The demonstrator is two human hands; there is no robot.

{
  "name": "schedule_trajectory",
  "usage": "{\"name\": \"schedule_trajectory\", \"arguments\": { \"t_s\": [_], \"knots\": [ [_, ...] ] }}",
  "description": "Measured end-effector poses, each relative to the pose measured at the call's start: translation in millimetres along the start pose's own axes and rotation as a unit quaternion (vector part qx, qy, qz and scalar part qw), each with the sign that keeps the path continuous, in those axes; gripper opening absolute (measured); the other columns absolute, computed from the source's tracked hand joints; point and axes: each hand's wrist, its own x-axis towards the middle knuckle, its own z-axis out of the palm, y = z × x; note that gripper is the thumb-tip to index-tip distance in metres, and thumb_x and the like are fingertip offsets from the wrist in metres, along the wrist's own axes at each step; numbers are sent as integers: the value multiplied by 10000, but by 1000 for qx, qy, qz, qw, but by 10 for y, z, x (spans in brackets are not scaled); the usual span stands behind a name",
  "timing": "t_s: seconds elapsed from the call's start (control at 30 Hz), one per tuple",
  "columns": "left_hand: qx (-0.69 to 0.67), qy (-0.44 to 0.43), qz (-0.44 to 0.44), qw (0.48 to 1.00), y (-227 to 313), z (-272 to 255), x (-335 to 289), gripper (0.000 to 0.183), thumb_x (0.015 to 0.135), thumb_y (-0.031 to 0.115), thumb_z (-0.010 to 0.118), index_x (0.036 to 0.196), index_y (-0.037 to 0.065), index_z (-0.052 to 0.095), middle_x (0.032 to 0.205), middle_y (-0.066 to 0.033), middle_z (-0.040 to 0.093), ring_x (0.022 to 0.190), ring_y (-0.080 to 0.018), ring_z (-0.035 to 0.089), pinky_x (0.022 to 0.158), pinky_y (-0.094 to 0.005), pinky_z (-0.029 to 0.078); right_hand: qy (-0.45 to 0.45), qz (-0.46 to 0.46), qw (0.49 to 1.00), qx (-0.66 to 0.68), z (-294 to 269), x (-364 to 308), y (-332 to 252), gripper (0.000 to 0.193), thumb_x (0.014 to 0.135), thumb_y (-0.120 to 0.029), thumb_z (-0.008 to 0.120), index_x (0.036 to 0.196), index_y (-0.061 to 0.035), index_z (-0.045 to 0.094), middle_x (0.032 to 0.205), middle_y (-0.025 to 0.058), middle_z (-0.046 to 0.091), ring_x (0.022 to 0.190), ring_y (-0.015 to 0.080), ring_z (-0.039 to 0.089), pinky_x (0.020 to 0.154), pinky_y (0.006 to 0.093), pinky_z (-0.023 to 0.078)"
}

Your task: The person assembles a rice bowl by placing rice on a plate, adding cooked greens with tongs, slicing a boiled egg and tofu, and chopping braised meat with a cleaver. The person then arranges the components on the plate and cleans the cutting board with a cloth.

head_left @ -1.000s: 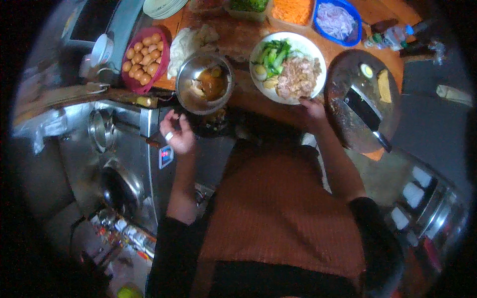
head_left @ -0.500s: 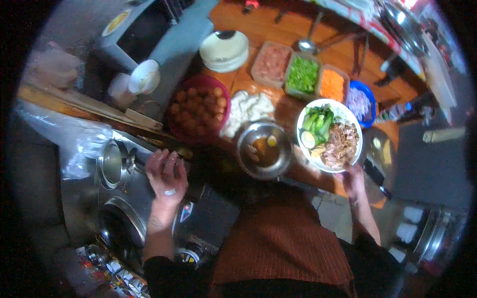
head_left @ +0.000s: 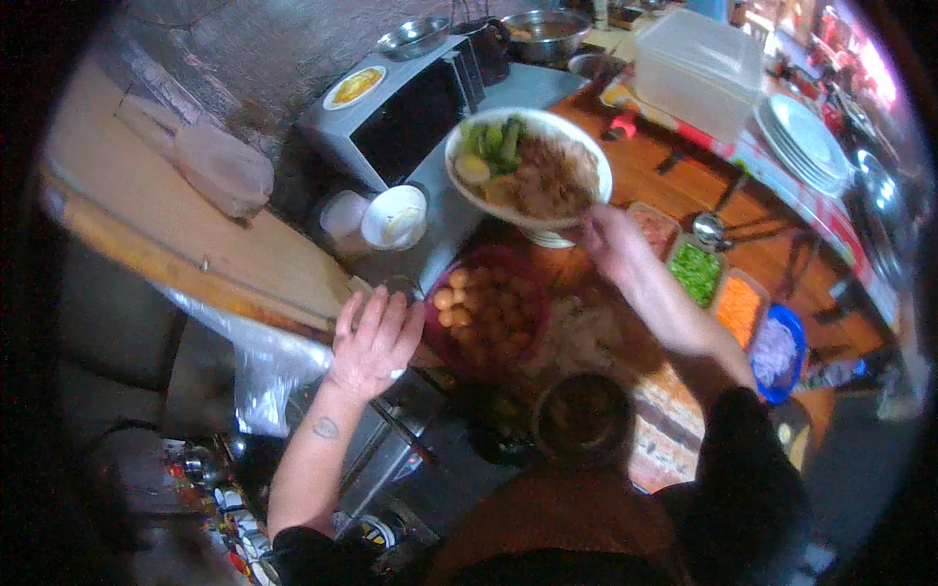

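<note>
A white bowl of greens, a halved egg and shredded brown meat is held up at its lower right rim by my right hand. The bowl tilts a little, above the far side of the table. My left hand has its fingers stretched out and holds nothing. Its fingertips are by the end of the wooden ledge. Just right of it is a dark pink basket full of brown eggs. Below the raised bowl, part of a stack of white plates shows.
A microwave with a plate of yellow food on top stands beyond the bowl. Containers of chopped greens, orange shreds and purple shreds line the right side. A metal bowl sits close to my apron.
My right hand has carried the bowl from the right side up and leftward, over the plates. The view has turned left. My left hand has moved forward from beside the stove to the ledge.
</note>
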Motion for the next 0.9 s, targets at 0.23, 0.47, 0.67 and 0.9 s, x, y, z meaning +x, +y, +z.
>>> {"name": "schedule_trajectory", "arguments": {
  "t_s": [0.23, 0.47, 0.67, 0.9],
  "knots": [
    [125, -48, -32, 990, 41, 57, 141, 305, 883, 224, 609, 1184, 185, 640, 1178, -92, 590, 1177, -336, 522, 990, -530, 420, -64, -136, 989, 16, 674, 2319, -65, 387, 909, -18, 442, 1288, 60, 457, 1242, 194, 554, 1091, 336, 597, 914, 427, 560],
    [178, -94, -42, 979, 66, 164, 106, 358, 805, 367, 777, 1106, 210, 662, 1180, -95, 606, 1152, -388, 521, 922, -547, 473, 72, -236, 958, 147, 752, 4195, 238, 335, 944, -110, 495, 1255, 10, 515, 1130, 133, 605, 849, 243, 645, 661, 361, 548],
    [209, -78, -20, 975, 40, 261, 40, 349, 845, 416, 706, 1127, 219, 643, 1187, -98, 551, 1100, -397, 518, 888, -570, 488, 192, -208, 936, 208, 666, 4881, 516, 391, 869, -58, 600, 1250, -16, 526, 1102, 118, 632, 924, 266, 657, 744, 395, 549],
    [221, -119, -29, 968, 63, 304, 91, 360, 815, 408, 757, 1095, 201, 664, 1125, -55, 600, 1043, -301, 576, 890, -530, 514, 87, -209, 970, 89, 520, 4813, 665, 429, 860, -146, 663, 1254, -28, 542, 1167, 135, 612, 1019, 283, 624, 843, 414, 520]
  ]
}}
